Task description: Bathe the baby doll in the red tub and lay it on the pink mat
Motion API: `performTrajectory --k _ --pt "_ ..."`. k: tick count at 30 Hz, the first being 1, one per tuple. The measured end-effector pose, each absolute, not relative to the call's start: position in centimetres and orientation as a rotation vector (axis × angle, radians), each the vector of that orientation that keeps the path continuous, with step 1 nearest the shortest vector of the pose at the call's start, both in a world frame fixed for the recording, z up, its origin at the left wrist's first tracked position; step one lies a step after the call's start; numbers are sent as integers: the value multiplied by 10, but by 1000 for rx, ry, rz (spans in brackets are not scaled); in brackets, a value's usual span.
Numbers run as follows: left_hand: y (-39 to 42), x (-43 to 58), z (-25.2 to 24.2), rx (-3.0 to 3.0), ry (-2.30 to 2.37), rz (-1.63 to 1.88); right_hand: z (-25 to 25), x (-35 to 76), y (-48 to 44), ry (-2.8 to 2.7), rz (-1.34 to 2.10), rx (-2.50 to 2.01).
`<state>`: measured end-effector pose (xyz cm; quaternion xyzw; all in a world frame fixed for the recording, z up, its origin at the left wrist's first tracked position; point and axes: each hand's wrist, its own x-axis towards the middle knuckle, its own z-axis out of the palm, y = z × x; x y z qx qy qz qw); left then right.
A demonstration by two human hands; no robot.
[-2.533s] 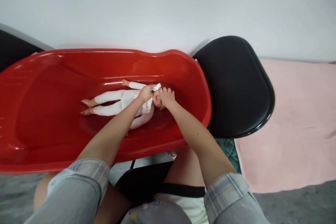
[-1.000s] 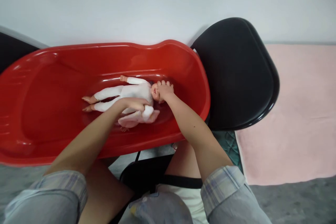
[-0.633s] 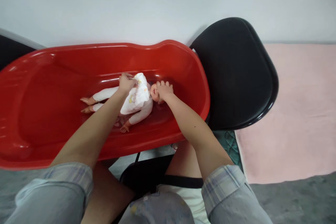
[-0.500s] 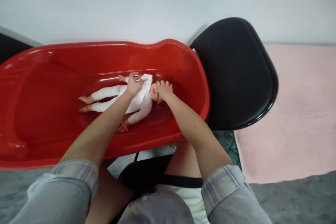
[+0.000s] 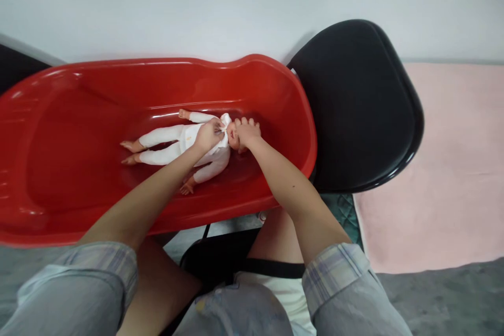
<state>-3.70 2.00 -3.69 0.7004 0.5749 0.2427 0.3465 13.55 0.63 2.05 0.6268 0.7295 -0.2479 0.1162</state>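
A baby doll [image 5: 161, 155] in white clothing lies on its back in a red baby bathtub [image 5: 79, 168], head to the right and feet to the left. My left hand [image 5: 209, 135] is closed at the doll's neck, bunching a thin white cloth [image 5: 225, 121] between its fingers. Over the top of the doll's head [image 5: 233, 137] curls my right hand [image 5: 248, 132], covering its eyes and forehead; the mouth shows below. The doll's near arm rests along the tub floor, and its far arm stretches out past my left hand.
A black chair seat [image 5: 358, 110] adjoins the tub's right end. Farther right lies a pink mat [image 5: 441, 168], with a dark green quilted cloth [image 5: 342, 215] beside it. The pale wall [image 5: 236, 5] runs behind the tub. A dark edge [image 5: 19, 68] shows at far left.
My left hand has moved right and slightly down, to the doll's neck, gathering the white cloth that was spread over the chest. My right hand stays on the head.
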Motion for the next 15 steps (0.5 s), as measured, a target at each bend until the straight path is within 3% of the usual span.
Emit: performTrajectory --k 9,15 --pt "-20 -28 -2 2115 1763 77 21 135 3 2168 -681 1832" --pt "-54 -4 -9 2250 1547 -269 20 136 3 2182 -730 1880"
